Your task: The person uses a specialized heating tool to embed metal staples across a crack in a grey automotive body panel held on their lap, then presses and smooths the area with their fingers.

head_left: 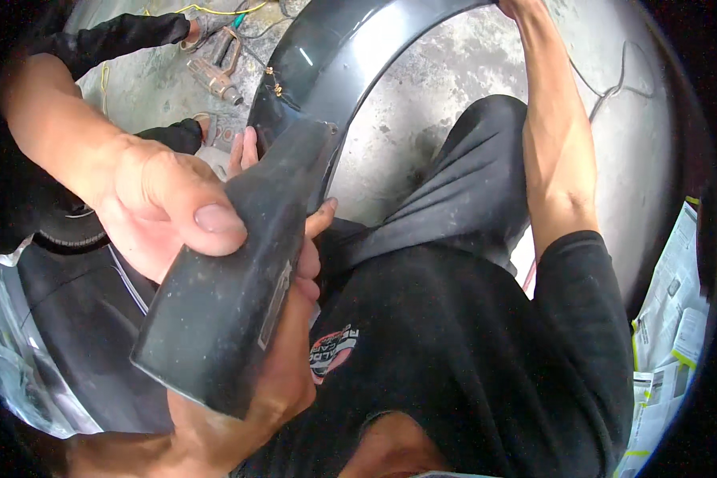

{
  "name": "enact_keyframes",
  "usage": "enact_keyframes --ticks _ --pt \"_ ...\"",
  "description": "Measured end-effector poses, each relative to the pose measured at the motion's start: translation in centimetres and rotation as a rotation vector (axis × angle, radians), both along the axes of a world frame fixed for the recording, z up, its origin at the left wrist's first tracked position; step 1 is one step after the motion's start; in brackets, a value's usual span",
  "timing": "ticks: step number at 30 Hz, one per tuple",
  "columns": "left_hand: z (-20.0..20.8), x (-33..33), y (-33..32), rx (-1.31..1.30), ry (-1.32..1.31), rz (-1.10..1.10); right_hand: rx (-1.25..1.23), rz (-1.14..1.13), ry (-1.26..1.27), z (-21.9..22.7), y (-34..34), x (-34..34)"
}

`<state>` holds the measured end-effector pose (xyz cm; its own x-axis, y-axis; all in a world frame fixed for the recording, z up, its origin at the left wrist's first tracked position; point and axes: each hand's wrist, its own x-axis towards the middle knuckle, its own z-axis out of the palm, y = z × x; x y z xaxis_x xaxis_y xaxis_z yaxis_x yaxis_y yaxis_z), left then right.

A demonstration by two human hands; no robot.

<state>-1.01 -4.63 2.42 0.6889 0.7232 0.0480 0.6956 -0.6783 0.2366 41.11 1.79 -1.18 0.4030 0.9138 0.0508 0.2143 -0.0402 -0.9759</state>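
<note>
A long, curved black wheel-arch trim (327, 56) reaches from close in front of me to the top of the view. Its near end is matte and scuffed, and its far part is glossy. My left hand (283, 374) is closed round the near end from below, fingers curling up at its right edge. At the top edge my right hand (519, 6) grips the far end, mostly cut off by the frame. A co-worker's hand (163, 195) presses its thumb on the near end's left side. Whose fingertips (244, 149) show beyond it, I cannot tell. Small yellow-brown clips (272, 81) sit on the trim.
A dusty tool like a heat gun (217, 82) lies on the stained concrete floor (454, 88) near the co-worker's feet, with a yellow cord (207, 9). A dark panel in clear plastic (44, 350) is at left. Printed sheets (660, 350) lie right; a thin cable (613, 89) loops above.
</note>
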Motion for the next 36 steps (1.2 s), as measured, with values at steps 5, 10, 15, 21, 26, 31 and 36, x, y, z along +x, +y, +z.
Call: enact_keyframes --ticks 5,10,15,21,26,31,36 --pt "0.4 0.8 -0.5 -0.151 -0.13 0.131 -0.042 -0.038 0.026 0.3 -0.1 0.8" --pt "-0.4 0.5 -0.5 -0.09 -0.124 0.105 -0.166 -0.119 -0.04 0.4 0.0 0.3" --pt "0.6 0.7 -0.7 -0.164 -0.052 0.135 -0.007 0.006 0.05 -0.8 0.5 0.6" --pt "-0.7 0.9 -1.0 -0.107 -0.212 0.117 0.111 0.144 0.121 -1.8 1.0 1.1" --pt "1.0 1.8 -0.5 -0.252 -0.16 0.134 0.143 0.172 0.092 -2.6 1.0 2.1" --pt "3.1 2.1 8.6 -2.594 -0.352 -0.025 0.051 0.079 0.076 -2.5 0.5 1.9" --pt "7.3 3.7 8.7 -3.073 0.025 0.111 0.07 0.124 0.121 -1.6 1.6 0.7"
